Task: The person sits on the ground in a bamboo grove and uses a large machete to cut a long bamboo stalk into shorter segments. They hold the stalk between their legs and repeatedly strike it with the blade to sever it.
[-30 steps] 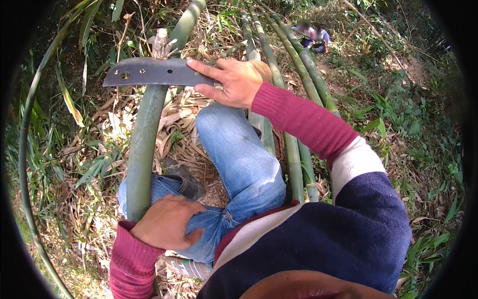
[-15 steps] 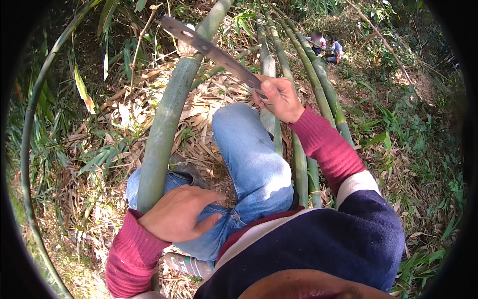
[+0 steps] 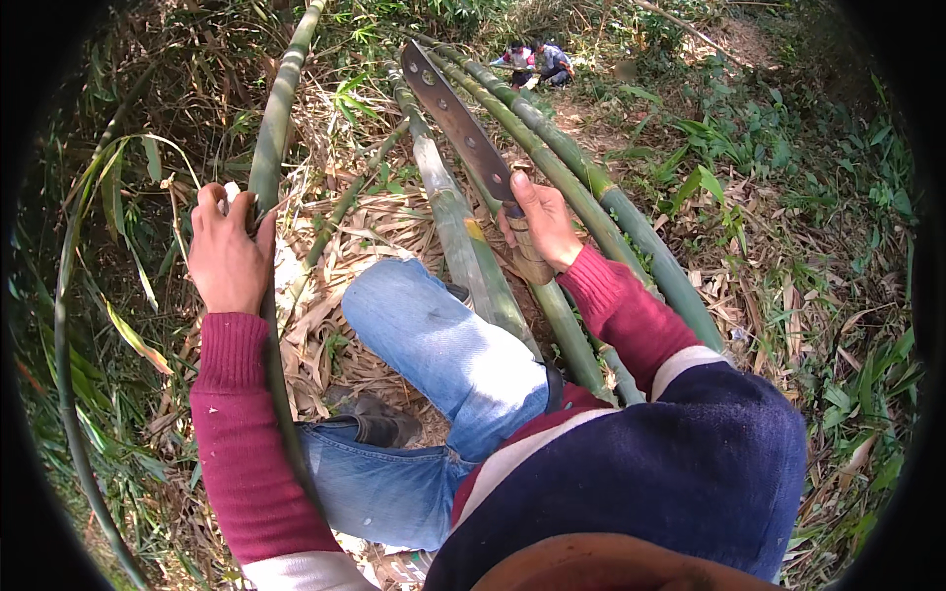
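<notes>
Holding the knife (image 3: 461, 123) at 12 o'clock by its handle (image 3: 530, 256), right hand (image 3: 545, 227) is closed, left hand (image 3: 229, 251) curled at the stub (image 3: 233, 191) on the pole (image 3: 271, 153), 10 o'clock; pole judged heavy, stiff, slick, best gripped there.

The blade (image 3: 458, 120) is matt metal, its handle (image 3: 528, 248) wood, the bamboo (image 3: 271, 146) smooth, the jeans (image 3: 463, 360) denim.

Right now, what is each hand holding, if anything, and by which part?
The right hand holds the machete by its handle. The left hand is at a bamboo pole; its grip is unclear.
</notes>
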